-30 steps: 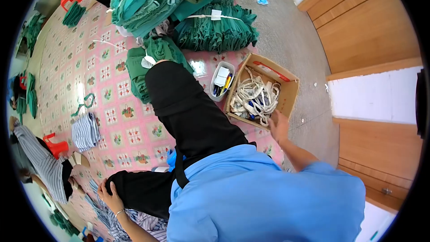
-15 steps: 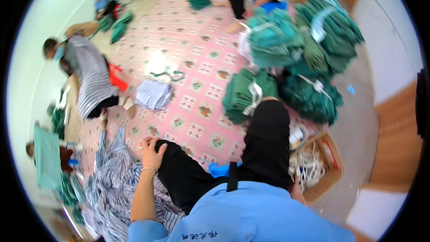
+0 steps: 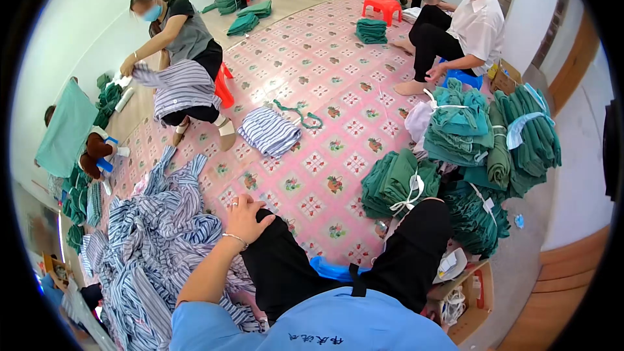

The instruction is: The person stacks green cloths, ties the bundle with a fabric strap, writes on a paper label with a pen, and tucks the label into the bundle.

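Observation:
My left hand rests on my left knee with its fingers loosely spread, holding nothing. A ring and a bracelet are on it. To its left, a loose heap of blue-and-white striped clothes lies on the floor. My right hand is low by my right thigh, beside a cardboard box with white cloth ties inside. Only a sliver of that hand shows; its fingers are hidden. Beyond my right knee lies a green folded bundle tied with a white strip.
More tied green bundles are stacked at the right. A folded striped garment and a green strap lie on the pink patterned floor. A seated person handles a striped garment; another person sits at the upper right.
My view has tilted up and turned left, showing more of the room. The left hand stays on the knee. Less of the right hand shows. The person at left has lifted part of the striped garment.

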A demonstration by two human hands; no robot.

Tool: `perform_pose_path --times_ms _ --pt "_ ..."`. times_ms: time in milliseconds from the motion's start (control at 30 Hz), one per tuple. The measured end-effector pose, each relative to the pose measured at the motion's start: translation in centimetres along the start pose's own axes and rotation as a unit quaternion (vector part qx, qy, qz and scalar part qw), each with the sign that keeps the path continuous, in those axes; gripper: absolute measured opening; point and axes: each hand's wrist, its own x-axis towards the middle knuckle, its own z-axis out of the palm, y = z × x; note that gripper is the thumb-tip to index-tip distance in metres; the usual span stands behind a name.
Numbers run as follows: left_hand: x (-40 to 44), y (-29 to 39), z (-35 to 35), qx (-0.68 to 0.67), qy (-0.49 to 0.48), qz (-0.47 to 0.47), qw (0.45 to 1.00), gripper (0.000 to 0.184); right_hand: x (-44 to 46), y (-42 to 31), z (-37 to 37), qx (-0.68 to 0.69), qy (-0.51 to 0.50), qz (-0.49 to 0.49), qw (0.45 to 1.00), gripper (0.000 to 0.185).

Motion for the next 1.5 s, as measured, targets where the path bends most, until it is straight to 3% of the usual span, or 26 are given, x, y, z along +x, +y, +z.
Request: perform_pose_path --times_ms 267,400,467,533,733,833,933,1033,1133,1167,1267,1300,1400,1433,1500 --pt "3.4 -2.1 1.8 -0.001 -0.081 0.046 0.996 0.044 -10.0 -10.4 -3.0 0.093 -0.029 -0.08 0.992 0.032" --pt "5.4 -0.6 3.0 -0.096 -0.103 0.1 0.985 0.049 -15.8 -14.5 -0.4 0.103 -0.085 -0.123 0.983 0.033" --pt "5.8 1.0 4.0 -0.202 -0.112 0.126 0.965 0.052 -21.5 -14.6 4.2 0.038 -0.098 -0.193 0.975 0.025" --pt "5.7 3.2 4.4 -0.301 -0.127 0.139 0.935 0.054 -27.3 -13.6 8.9 -0.003 -0.156 -0.23 0.961 0.019" --pt "5.2 7.3 3.9 -0.516 -0.171 0.145 0.827 0.066 -33.5 -15.0 16.4 -0.16 -0.228 -0.248 0.928 0.031" --pt "5.3 7.1 -1.5 -0.682 -0.18 0.08 0.704 0.072 -34.7 -14.5 21.4 -0.253 -0.294 -0.28 0.878 0.039" --pt "5.1 5.8 -6.9 -0.729 -0.189 0.046 0.656 0.078 -36.0 -13.1 26.2 -0.356 -0.348 -0.269 0.824 0.043" --pt "4.3 4.9 -9.7 -0.72 -0.223 0.015 0.657 0.081 -37.0 -9.9 30.9 -0.456 -0.398 -0.231 0.762 0.045" --pt "2.8 2.9 -9.8 -0.665 -0.264 0.009 0.699 0.08 -35.0 -6.2 35.1 -0.545 -0.419 -0.188 0.701 0.04" --pt "2.5 1.4 -9.6 -0.67 -0.284 -0.003 0.686 0.081 -34.4 -5.0 36.4 -0.557 -0.424 -0.174 0.693 0.04" --pt "0.1 -1.1 -8.8 -0.687 -0.244 -0.05 0.683 0.08 -32.3 -1.3 39.2 -0.608 -0.432 -0.133 0.653 0.041" --pt "-0.7 -0.8 -9.4 -0.679 -0.227 -0.095 0.691 0.077 -31.3 0.0 39.7 -0.625 -0.433 -0.12 0.638 0.041" --pt "-0.7 -2.1 -6.3 -0.559 -0.228 -0.085 0.793 0.073 -27.1 3.4 40.8 -0.605 -0.498 -0.156 0.602 0.04" --pt "-0.3 -2.4 -4.5 -0.558 -0.214 -0.12 0.793 0.063 -26.6 3.8 41.5 -0.621 -0.493 -0.147 0.592 0.039" --pt "-0.4 -3.4 -2.1 -0.52 -0.29 -0.201 0.778 0.054 -26.4 5.1 42.9 -0.688 -0.439 -0.165 0.554 0.036"
